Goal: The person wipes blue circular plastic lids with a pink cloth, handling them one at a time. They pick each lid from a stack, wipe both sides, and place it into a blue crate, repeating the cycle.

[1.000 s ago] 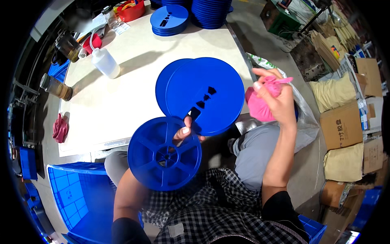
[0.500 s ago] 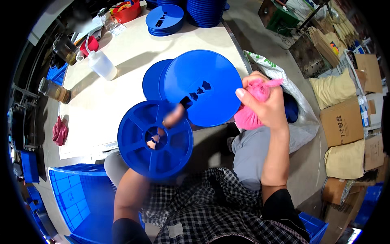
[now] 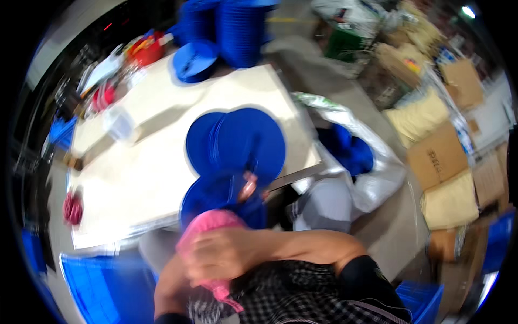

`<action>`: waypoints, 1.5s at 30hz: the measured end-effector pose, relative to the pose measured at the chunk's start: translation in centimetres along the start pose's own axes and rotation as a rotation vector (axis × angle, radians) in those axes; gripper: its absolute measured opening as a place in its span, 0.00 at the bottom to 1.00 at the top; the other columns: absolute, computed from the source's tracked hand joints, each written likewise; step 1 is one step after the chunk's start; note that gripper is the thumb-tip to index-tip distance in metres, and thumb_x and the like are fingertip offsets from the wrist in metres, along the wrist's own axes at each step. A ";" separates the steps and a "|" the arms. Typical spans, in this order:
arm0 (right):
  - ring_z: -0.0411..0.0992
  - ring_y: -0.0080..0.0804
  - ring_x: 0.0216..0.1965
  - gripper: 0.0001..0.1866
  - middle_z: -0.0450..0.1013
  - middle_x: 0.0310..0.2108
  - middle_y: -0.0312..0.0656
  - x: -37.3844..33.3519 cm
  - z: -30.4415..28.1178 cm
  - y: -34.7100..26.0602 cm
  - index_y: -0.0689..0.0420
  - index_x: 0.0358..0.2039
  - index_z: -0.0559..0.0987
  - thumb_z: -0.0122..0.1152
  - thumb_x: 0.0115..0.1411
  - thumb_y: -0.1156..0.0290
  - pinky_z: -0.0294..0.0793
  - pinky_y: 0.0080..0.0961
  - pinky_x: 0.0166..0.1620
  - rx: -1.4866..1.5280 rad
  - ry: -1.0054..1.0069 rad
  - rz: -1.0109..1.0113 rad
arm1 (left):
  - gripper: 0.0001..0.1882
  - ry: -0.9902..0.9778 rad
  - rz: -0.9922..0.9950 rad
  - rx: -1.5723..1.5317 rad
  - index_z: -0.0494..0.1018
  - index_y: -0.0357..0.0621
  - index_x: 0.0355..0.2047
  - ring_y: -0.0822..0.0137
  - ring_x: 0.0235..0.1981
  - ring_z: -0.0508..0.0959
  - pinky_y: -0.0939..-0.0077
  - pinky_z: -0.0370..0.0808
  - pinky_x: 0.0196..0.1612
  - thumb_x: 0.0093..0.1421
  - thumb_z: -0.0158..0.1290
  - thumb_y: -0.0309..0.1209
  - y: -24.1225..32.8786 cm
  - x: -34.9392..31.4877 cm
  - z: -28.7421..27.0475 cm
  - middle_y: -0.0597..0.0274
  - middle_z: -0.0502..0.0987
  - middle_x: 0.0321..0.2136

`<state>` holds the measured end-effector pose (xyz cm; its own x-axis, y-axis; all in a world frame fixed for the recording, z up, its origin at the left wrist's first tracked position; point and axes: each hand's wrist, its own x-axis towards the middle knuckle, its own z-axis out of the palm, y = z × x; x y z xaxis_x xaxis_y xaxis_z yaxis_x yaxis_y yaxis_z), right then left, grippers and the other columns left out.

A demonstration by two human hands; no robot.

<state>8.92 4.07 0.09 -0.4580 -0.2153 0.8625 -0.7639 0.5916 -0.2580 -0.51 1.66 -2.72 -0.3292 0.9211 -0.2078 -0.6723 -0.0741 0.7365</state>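
My right hand (image 3: 221, 254) is closed around a bunched pink cloth (image 3: 213, 220) in front of my body, blurred by motion. Part of the cloth hangs down below the fist. Just beyond it, at the table's near edge, my left hand (image 3: 248, 188) grips a blue plastic reel (image 3: 208, 194). Only some of its fingers show; the rest, and the reel's lower part, lie behind the cloth and right hand. Overlapping blue reel discs (image 3: 256, 127) lie on the white table (image 3: 135, 183) beyond.
Tall stacks of blue discs (image 3: 240, 38) and a shorter stack (image 3: 194, 62) stand at the far end. A translucent bottle (image 3: 120, 125) stands left, and a dark pink cloth (image 3: 72, 209) hangs there. Right are an open white sack (image 3: 383, 181) and cardboard boxes (image 3: 438, 156); a blue crate (image 3: 108, 283) sits lower left.
My right hand has swung left with the pink cloth, from beside the table discs to in front of the held reel. The view has shifted, and the left hand still holds the reel.
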 end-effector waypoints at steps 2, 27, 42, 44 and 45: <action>0.77 0.40 0.40 0.16 0.77 0.40 0.43 1.3 -1.6 2.4 0.58 0.47 0.80 0.68 0.57 0.70 0.80 0.35 0.46 0.009 0.135 0.094 | 0.14 -0.002 -0.022 -0.013 0.72 0.46 0.50 0.62 0.45 0.80 0.66 0.79 0.50 0.68 0.58 0.35 -0.4 0.9 -0.2 0.61 0.77 0.41; 0.77 0.36 0.34 0.11 0.78 0.33 0.39 -0.3 -7.1 7.8 0.54 0.34 0.80 0.72 0.50 0.75 0.77 0.31 0.38 -0.312 0.313 0.336 | 0.09 0.030 0.106 0.277 0.74 0.42 0.44 0.65 0.47 0.82 0.71 0.80 0.47 0.71 0.54 0.35 0.0 -3.3 -0.2 0.64 0.78 0.39; 0.77 0.36 0.35 0.14 0.75 0.34 0.36 0.7 -6.1 7.0 0.52 0.34 0.79 0.72 0.44 0.71 0.77 0.30 0.46 -0.595 -0.022 0.196 | 0.10 -0.144 -0.035 0.104 0.74 0.43 0.41 0.64 0.45 0.83 0.68 0.81 0.47 0.70 0.55 0.37 -1.3 -2.5 -0.7 0.65 0.76 0.38; 0.78 0.35 0.35 0.13 0.76 0.32 0.37 0.5 -8.1 8.7 0.53 0.33 0.78 0.70 0.45 0.75 0.78 0.30 0.44 -0.642 0.152 0.253 | 0.10 -0.150 -0.062 0.117 0.74 0.43 0.41 0.63 0.45 0.83 0.67 0.81 0.48 0.70 0.55 0.36 -1.0 -2.5 -0.8 0.66 0.76 0.38; 0.79 0.34 0.35 0.12 0.76 0.31 0.38 0.5 -10.4 9.7 0.54 0.33 0.78 0.70 0.47 0.77 0.78 0.29 0.42 -0.691 0.232 0.369 | 0.09 -0.131 -0.065 0.121 0.74 0.43 0.41 0.63 0.45 0.83 0.67 0.80 0.48 0.70 0.55 0.36 -0.7 -3.0 -0.9 0.66 0.76 0.38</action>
<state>5.96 17.76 2.55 -0.4615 0.2082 0.8624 -0.0947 0.9550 -0.2812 0.33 -1.45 -3.18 -0.1933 0.9649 -0.1779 -0.6024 0.0264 0.7978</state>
